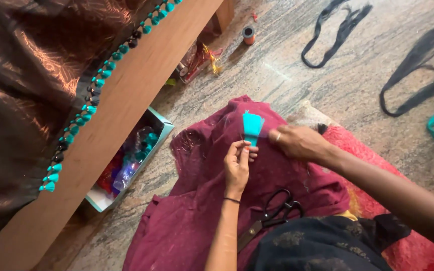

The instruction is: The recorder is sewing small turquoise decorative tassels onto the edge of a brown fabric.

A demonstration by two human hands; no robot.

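My left hand (238, 163) pinches the base of a small turquoise thread tassel (252, 126), holding it upright above my lap. Just to its right, my right hand (298, 142), with a ring on one finger, has its fingers closed beside the tassel; a thin thread seems to run between it and the tassel. Under both hands lies a maroon cloth (202, 211) spread over my lap. Black scissors (269, 218) rest on that cloth, below my left wrist.
A brown shiny fabric (26, 75) edged with turquoise and dark tassels (84, 118) lies on a wooden board (121, 110) at the left. An open box of coloured threads (131, 163) sits below it. A thread spool (248, 34) and dark thread hanks (335, 32) lie on the stone floor.
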